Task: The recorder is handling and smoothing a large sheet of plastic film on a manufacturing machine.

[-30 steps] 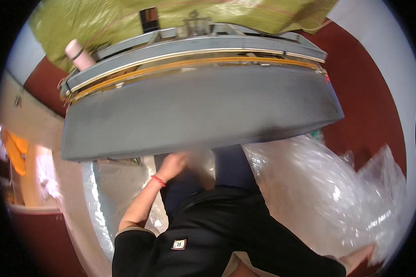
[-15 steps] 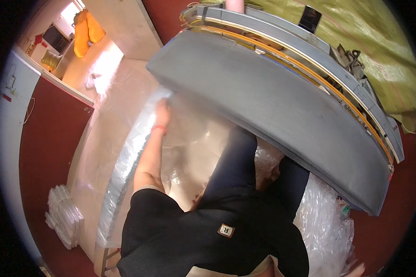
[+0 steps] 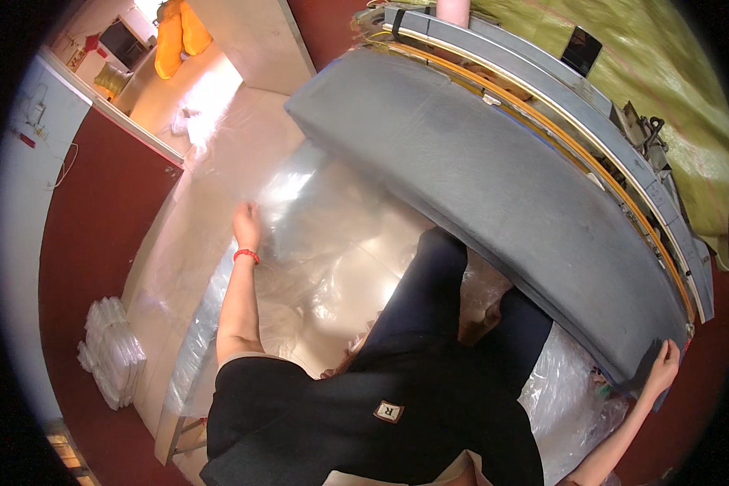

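Observation:
My left hand [image 3: 248, 227], with a red bracelet at the wrist, is closed on clear plastic film [image 3: 293, 190]. The film is blurred and spreads from the hand toward the left end of a long grey-covered bench [image 3: 478, 186]. At the bench's near right corner is my right hand [image 3: 663, 366], its fingers drawn together and pointing up. Whatever they may pinch cannot be made out. A long flat strip of folded clear plastic [image 3: 196, 356] lies to the left, below my left forearm.
Behind the bench run an orange strip [image 3: 535, 107] and a grey metal bar [image 3: 543, 69]. A phone [image 3: 581, 51] rests on yellow-green woven sheeting [image 3: 664, 73]. Bundled clear bags [image 3: 112, 352] sit at far left. Crumpled plastic [image 3: 571, 405] lies by my right leg.
My left hand has moved left and nearer, away from the bench's edge, and the film now billows beside it. My right hand has come up from the lower edge to the bench's right corner.

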A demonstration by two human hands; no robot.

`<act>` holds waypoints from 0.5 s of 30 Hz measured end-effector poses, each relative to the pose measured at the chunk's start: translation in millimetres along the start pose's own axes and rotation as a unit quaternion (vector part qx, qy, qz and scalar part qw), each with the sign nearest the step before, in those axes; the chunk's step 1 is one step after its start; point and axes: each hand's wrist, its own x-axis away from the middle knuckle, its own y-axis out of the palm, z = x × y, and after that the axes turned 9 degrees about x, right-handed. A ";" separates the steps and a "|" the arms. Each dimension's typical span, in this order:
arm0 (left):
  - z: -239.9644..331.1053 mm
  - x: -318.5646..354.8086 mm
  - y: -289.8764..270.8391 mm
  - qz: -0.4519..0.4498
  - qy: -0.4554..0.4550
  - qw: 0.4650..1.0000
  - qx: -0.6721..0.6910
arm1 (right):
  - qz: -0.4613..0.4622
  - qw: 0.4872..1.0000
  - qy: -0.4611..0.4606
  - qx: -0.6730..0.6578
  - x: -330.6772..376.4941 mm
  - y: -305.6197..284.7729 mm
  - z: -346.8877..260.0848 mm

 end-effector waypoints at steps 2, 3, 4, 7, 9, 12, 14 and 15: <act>21.4 -13.3 -22.4 0.049 0.053 0.997 0.026 | 0.008 1.000 0.000 -0.022 -6.7 4.4 -24.2; 31.7 -20.8 -35.2 0.075 0.064 0.993 0.063 | 0.014 0.998 -0.018 -0.060 -11.7 7.0 -33.2; 44.4 -27.2 -46.4 0.099 0.076 0.987 0.102 | 0.020 0.995 -0.034 -0.096 -15.9 8.6 -42.9; 124.0 -33.2 -71.3 0.093 0.159 0.968 0.171 | 0.016 0.982 -0.056 -0.183 -22.5 0.0 -90.7; 194.9 -21.2 -81.1 0.041 0.210 0.957 0.198 | -0.012 0.959 -0.099 -0.266 -23.5 -10.9 -137.2; 282.1 8.6 -84.9 -0.073 0.339 0.894 0.284 | -0.087 0.899 -0.191 -0.385 -13.2 -46.3 -247.2; 324.9 27.0 -87.9 -0.158 0.491 0.815 0.264 | -0.160 0.810 -0.279 -0.490 0.7 -70.4 -322.3; 344.2 36.4 -81.5 -0.200 0.525 0.779 0.279 | -0.184 0.747 -0.316 -0.555 9.5 -76.5 -350.4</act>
